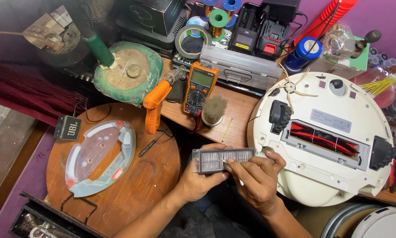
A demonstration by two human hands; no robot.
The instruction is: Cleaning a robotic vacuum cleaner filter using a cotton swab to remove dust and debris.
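Head view: two hands work a pleated rectangular filter (223,159) above the wooden table (237,110).
Left hand (198,178) grips its grey frame; right hand (255,178) pinches a thin white stick (233,172) — beside an upturned round white robot vacuum (326,136).

Both forearms came up from the bottom edge and met near the middle. The left hand (197,178) was curled, thumb on top, fingers wrapped underneath — a firm grasp. The right hand (257,178) lay just beside it, knuckles up, fingertips pinched together — pointing left toward the other hand.
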